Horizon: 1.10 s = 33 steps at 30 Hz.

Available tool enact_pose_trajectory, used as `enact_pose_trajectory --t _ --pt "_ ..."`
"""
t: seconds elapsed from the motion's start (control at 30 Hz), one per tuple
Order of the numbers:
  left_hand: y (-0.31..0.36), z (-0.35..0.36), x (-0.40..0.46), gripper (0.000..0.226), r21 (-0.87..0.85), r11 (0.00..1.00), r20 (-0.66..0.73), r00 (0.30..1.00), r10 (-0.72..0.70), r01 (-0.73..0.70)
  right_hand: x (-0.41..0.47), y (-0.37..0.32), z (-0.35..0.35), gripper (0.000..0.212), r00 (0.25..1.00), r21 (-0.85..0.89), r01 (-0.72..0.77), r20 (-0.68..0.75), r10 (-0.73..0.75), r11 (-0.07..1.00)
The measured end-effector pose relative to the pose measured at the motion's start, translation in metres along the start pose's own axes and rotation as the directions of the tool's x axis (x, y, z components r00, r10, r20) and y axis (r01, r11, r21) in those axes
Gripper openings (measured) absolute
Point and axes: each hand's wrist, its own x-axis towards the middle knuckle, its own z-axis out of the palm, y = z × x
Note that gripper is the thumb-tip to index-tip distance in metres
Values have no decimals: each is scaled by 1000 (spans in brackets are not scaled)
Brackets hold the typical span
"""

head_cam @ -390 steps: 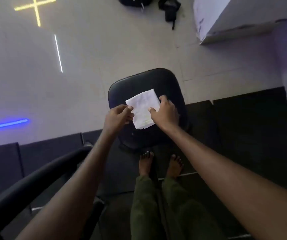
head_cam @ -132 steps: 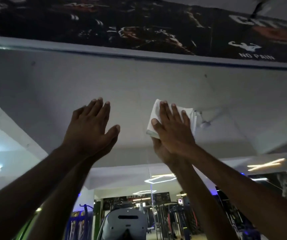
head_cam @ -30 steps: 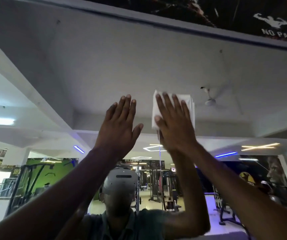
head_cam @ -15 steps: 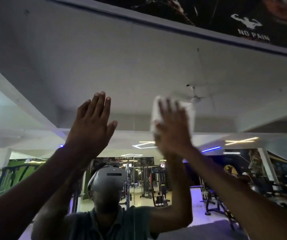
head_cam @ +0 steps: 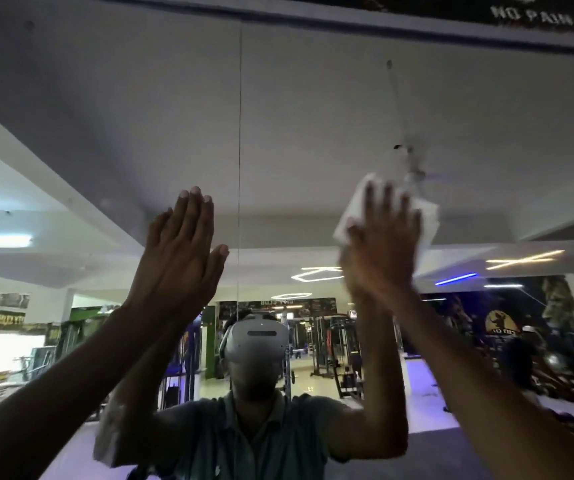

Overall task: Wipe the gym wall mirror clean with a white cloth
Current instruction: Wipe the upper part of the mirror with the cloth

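The wall mirror (head_cam: 296, 109) fills the view, with a thin vertical seam (head_cam: 240, 133) running down its middle. My right hand (head_cam: 379, 247), blurred by motion, presses the folded white cloth (head_cam: 427, 216) flat against the glass right of the seam with straight fingers. My left hand (head_cam: 178, 258) rests flat on the mirror left of the seam, fingers together and straight, holding nothing. Both arms reach up from the bottom corners.
The mirror's top edge meets a dark banner (head_cam: 521, 12) on the wall above. Reflected in the glass are a person wearing a white headset (head_cam: 256, 341), gym machines (head_cam: 334, 344), ceiling lights and a ceiling fan (head_cam: 413, 168).
My right hand has swept the cloth to the right across the glass, away from the seam. The left hand stays flat on the mirror. The view has tilted slightly down.
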Motion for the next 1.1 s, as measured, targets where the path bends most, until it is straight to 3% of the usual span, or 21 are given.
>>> enact_pose_trajectory --t 0.07,0.13,0.2,0.27,0.33,0.4,0.47,0.5,0.57,0.63,0.7,0.8,0.93,1.1 --pt "3 3 -3 72 -15 1000 1 1000 -20 20 -60 -38 4 74 941 57 321 96 -325 945" --pt "2 1 -2 72 -9 1000 8 1000 -17 17 -95 -41 -1 71 790 147 576 151 -594 804" --pt "1 -3 -2 72 -9 1000 19 1000 -5 5 -75 -9 2 70 724 123 664 141 -675 738" --pt "0 -6 -5 72 2 1000 24 1000 12 -12 -36 23 6 79 845 65 514 131 -518 855" --pt "-2 -8 -9 72 24 999 33 999 21 -21 3 43 4 91 973 73 205 92 -212 976" --pt "-7 -8 -14 72 34 999 54 998 24 -26 24 41 1 93 996 74 -23 83 16 997" --pt "-8 -8 -18 72 26 999 72 997 38 -40 24 21 3 91 995 65 -97 38 95 993" --pt "-10 -9 -20 71 20 999 78 996 42 -43 13 0 5 89 998 65 -66 19 64 996" --pt "-13 -12 -23 71 -6 999 76 996 46 -46 -28 -53 9 83 989 81 140 26 -142 987" --pt "-11 -14 -23 69 -41 998 62 997 45 -42 -76 -95 15 79 919 114 378 71 -388 919" --pt "-11 -16 -21 66 -77 996 54 998 40 -35 -88 -104 12 76 851 166 497 96 -516 852" --pt "-15 -14 -23 65 -75 996 59 997 51 -46 -46 -89 6 73 820 160 527 163 -549 834" --pt "-18 -8 -27 66 -67 996 45 997 59 -56 11 -109 3 80 907 70 386 157 -392 920" --pt "-19 -5 -25 63 -75 996 9 998 57 -56 -66 -117 11 74 896 146 407 127 -426 902"
